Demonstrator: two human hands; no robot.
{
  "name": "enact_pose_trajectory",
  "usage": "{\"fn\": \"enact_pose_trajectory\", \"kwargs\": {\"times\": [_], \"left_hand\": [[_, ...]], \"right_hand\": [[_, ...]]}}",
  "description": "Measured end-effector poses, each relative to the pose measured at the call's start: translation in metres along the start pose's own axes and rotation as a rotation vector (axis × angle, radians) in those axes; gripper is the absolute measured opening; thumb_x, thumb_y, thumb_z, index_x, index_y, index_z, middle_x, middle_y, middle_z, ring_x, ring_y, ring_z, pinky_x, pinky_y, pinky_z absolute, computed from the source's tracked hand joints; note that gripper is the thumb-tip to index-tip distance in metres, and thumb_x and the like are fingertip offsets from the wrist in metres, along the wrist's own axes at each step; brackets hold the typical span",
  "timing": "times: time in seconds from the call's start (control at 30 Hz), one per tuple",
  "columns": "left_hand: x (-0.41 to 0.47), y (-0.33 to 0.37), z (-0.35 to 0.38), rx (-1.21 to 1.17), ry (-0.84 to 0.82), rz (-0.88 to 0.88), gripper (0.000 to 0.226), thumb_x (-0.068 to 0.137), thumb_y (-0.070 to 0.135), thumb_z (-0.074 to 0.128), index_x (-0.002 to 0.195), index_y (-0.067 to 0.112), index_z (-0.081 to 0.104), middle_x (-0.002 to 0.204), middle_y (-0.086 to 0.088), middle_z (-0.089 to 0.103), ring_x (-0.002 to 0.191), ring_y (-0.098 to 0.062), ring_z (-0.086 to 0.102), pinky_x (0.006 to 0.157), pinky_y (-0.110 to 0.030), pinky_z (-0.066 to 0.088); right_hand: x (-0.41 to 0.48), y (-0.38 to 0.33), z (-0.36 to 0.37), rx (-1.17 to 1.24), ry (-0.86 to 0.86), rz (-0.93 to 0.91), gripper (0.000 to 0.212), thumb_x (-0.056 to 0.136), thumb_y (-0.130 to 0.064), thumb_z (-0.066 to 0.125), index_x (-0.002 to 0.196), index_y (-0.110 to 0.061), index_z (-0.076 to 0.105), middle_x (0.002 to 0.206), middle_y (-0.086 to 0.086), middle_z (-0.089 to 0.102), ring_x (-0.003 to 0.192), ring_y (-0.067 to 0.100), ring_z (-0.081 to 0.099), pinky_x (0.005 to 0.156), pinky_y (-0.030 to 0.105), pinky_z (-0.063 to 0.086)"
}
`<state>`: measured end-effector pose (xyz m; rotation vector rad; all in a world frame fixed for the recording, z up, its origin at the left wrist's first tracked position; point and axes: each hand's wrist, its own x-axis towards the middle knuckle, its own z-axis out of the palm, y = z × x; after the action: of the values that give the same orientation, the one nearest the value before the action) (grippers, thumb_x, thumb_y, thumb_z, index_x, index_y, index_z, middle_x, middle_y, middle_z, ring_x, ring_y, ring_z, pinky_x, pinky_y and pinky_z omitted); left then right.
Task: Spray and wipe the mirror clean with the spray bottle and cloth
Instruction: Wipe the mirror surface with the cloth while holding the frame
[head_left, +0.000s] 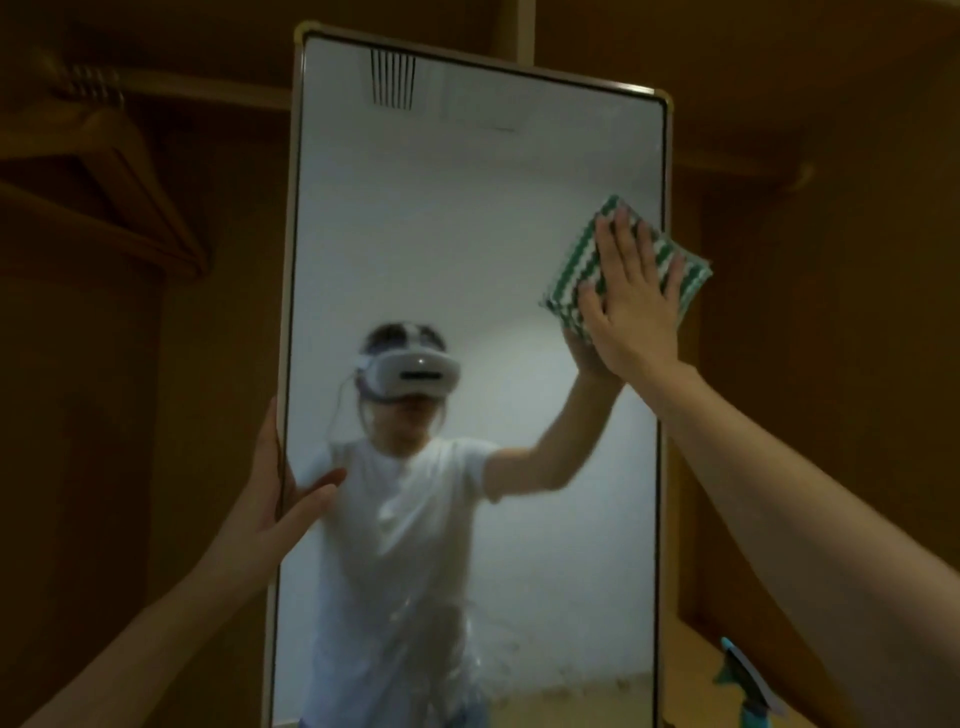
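A tall framed mirror (467, 234) stands upright inside a wooden wardrobe. My right hand (631, 301) lies flat with straight fingers on a green-and-white striped cloth (576, 283), pressing it against the glass near the mirror's right edge, above mid-height. My left hand (278, 493) grips the mirror's left frame edge, thumb on the glass and fingers behind the frame. The spray bottle (748, 691), teal with a white part, shows at the bottom right, partly behind my right forearm. Wet streaks mark the lower glass.
Brown wardrobe walls surround the mirror. A wooden hanger (119, 171) hangs on a rail at the upper left. A shelf (727, 171) runs behind the mirror at the upper right. The mirror reflects a person in a white shirt wearing a headset.
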<state>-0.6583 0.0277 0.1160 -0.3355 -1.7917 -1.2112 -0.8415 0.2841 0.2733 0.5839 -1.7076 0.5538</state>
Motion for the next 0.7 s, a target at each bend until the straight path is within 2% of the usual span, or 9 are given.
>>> {"fn": "enact_pose_trajectory", "kwargs": {"times": [0.03, 0.13, 0.2, 0.33, 0.4, 0.47, 0.53, 0.6, 0.7], "left_hand": [[0.001, -0.002, -0.001, -0.006, -0.016, -0.009, 0.097, 0.060, 0.056, 0.071, 0.130, 0.057, 0.004, 0.155, -0.018, 0.005, 0.107, 0.005, 0.057, 0.082, -0.003, 0.046], [0.001, -0.004, -0.005, -0.027, -0.041, -0.018, 0.113, 0.051, 0.064, 0.073, 0.137, 0.053, -0.001, 0.156, -0.013, 0.009, 0.109, 0.002, 0.059, 0.095, -0.016, 0.046], [0.001, -0.005, -0.005, -0.013, -0.042, -0.009, 0.120, 0.051, 0.068, 0.072, 0.143, 0.047, -0.002, 0.150, -0.027, 0.004, 0.114, -0.003, 0.053, 0.092, -0.011, 0.046], [0.000, -0.005, -0.005, 0.011, -0.050, 0.015, 0.115, 0.057, 0.064, 0.071, 0.145, 0.041, 0.000, 0.148, -0.031, -0.006, 0.117, -0.007, 0.048, 0.089, -0.008, 0.046], [0.000, -0.005, -0.006, 0.039, -0.062, 0.016, 0.114, 0.056, 0.069, 0.069, 0.144, 0.045, 0.001, 0.145, -0.035, -0.004, 0.123, -0.022, 0.046, 0.097, -0.015, 0.044], [-0.001, -0.008, -0.008, 0.055, -0.072, 0.015, 0.109, 0.058, 0.069, 0.068, 0.142, 0.050, 0.002, 0.147, -0.030, -0.006, 0.134, -0.037, 0.028, 0.108, -0.032, 0.038], [-0.003, -0.010, -0.009, 0.076, -0.071, 0.035, 0.106, 0.059, 0.067, 0.067, 0.140, 0.053, 0.000, 0.157, 0.000, -0.008, 0.143, -0.028, 0.017, 0.114, -0.046, 0.029], [-0.004, -0.009, -0.010, 0.120, -0.072, 0.029, 0.109, 0.056, 0.073, 0.065, 0.141, 0.053, -0.002, 0.155, 0.024, -0.003, 0.144, -0.015, 0.019, 0.113, -0.052, 0.026], [-0.003, -0.003, -0.009, 0.149, -0.069, 0.006, 0.111, 0.057, 0.072, 0.065, 0.141, 0.050, -0.005, 0.154, 0.025, -0.005, 0.134, 0.008, 0.028, 0.111, -0.042, 0.031]], "right_hand": [[0.007, -0.009, 0.001, 0.020, 0.013, 0.020, 0.066, 0.088, -0.047, 0.015, 0.150, -0.026, 0.007, 0.159, -0.003, 0.003, 0.146, 0.015, -0.002, 0.115, 0.046, -0.009], [-0.011, -0.035, 0.012, 0.051, 0.034, -0.038, 0.064, 0.089, -0.043, 0.018, 0.151, -0.024, 0.011, 0.159, -0.002, 0.006, 0.146, 0.018, -0.001, 0.114, 0.045, -0.012], [-0.043, -0.049, 0.021, 0.047, 0.018, -0.148, 0.064, 0.089, -0.041, 0.024, 0.150, -0.023, 0.016, 0.159, -0.001, 0.011, 0.146, 0.019, 0.003, 0.115, 0.044, -0.010], [-0.118, -0.067, 0.040, 0.062, -0.021, -0.261, 0.066, 0.087, -0.038, 0.034, 0.149, -0.024, 0.016, 0.157, -0.005, 0.010, 0.145, 0.016, 0.005, 0.115, 0.047, -0.001], [-0.162, -0.071, 0.047, 0.078, -0.068, -0.311, 0.070, 0.087, -0.039, 0.035, 0.150, -0.028, 0.009, 0.158, -0.008, -0.001, 0.146, 0.015, 0.000, 0.116, 0.047, -0.001], [-0.203, -0.065, 0.051, 0.060, -0.113, -0.373, 0.074, 0.086, -0.039, 0.038, 0.150, -0.028, 0.005, 0.158, -0.011, -0.004, 0.146, 0.015, 0.000, 0.116, 0.049, 0.002], [-0.231, -0.047, 0.051, 0.010, -0.148, -0.390, 0.074, 0.087, -0.042, 0.039, 0.151, -0.027, 0.005, 0.159, -0.011, -0.003, 0.146, 0.015, 0.002, 0.114, 0.050, 0.007], [-0.238, -0.023, 0.046, -0.029, -0.176, -0.334, 0.067, 0.093, -0.047, 0.031, 0.151, -0.027, 0.005, 0.159, -0.010, -0.005, 0.146, 0.015, 0.000, 0.115, 0.046, 0.003], [-0.211, 0.014, 0.033, -0.058, -0.200, -0.182, 0.061, 0.097, -0.050, 0.015, 0.151, -0.023, 0.003, 0.159, -0.005, -0.004, 0.146, 0.014, -0.005, 0.117, 0.035, -0.009]]}}
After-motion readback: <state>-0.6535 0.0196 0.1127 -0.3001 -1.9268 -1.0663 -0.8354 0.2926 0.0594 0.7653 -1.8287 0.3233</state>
